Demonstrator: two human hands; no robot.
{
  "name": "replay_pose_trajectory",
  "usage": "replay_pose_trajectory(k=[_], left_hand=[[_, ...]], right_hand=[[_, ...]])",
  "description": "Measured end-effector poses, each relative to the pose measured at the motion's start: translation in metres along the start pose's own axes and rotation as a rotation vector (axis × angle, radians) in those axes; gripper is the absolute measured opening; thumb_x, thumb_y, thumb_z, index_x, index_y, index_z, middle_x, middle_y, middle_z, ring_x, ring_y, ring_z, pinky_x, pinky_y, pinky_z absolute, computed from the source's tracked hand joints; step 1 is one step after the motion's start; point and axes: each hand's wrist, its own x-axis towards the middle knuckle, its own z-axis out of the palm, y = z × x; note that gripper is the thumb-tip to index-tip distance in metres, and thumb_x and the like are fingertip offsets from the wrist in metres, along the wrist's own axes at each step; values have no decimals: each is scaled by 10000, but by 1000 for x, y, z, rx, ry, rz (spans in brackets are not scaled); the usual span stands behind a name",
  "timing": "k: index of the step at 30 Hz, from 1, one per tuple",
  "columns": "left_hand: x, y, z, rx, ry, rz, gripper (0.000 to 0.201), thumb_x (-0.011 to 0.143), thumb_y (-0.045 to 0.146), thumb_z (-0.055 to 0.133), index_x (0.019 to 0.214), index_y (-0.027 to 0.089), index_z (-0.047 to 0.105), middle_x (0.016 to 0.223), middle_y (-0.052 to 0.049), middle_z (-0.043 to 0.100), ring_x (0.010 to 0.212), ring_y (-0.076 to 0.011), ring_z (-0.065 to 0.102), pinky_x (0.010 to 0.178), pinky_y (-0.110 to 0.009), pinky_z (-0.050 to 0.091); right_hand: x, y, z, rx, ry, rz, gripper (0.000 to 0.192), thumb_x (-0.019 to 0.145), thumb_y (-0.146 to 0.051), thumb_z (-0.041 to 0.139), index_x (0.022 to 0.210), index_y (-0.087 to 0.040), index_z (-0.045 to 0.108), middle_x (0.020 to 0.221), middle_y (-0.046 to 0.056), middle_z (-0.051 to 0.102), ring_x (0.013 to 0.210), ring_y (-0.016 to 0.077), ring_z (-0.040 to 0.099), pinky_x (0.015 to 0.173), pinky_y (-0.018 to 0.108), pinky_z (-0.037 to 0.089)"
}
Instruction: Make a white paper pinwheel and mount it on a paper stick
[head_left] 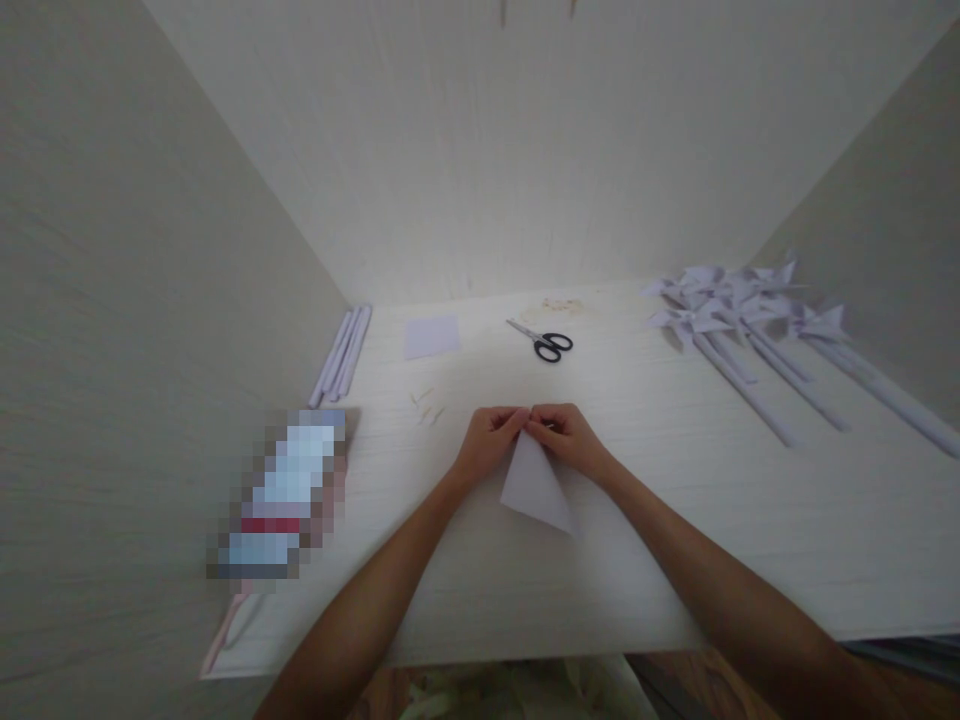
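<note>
Mid-table: both hands pinch folded paper [535, 485] | scissors [546, 341] beyond | pinwheels [739, 310] right

A blurry blocked-out patch [281, 495] is hiding something near the left wall. Tiny bits [426, 405] beside it are too small to tell. The table [750, 560] is getting cut off near.

I can read no text, label, brand or number anywhere. The only thing that might carry print is a blurred-out object [281, 495] on the bench, left of my left hand [489, 440].
</note>
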Motion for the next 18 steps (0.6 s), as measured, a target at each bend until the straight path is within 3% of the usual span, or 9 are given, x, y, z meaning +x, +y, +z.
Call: replay_pose_trajectory(k=[6,12,18], left_hand=[[-1,-3,-1,204,56,36,367,732,388,427,504,119,532,477,25,417,472,-78,355,433,-207,246],[-4,-2,-2,357,119,122,376,745,359,418,454,133,491,438,34,384,452,-76,335,431,-214,231],[-6,-2,-1,373,359,160,316,751,346,434,593,136,610,515,0,562,495,-109,485,503,-226,345]], right_hand=[[0,5,3,-245,-3,-22,284,735,-295,436,489,-163,379,478,-39,339,479,75,311,435,207,218],[2,2,4,-302,-21,-15,299,733,-287,429,469,-165,360,458,-42,325,461,69,298,427,207,210],[-1,-4,6,-257,-31,11,227,713,-303,482,551,-145,485,524,-20,439,499,81,381,463,202,296]])
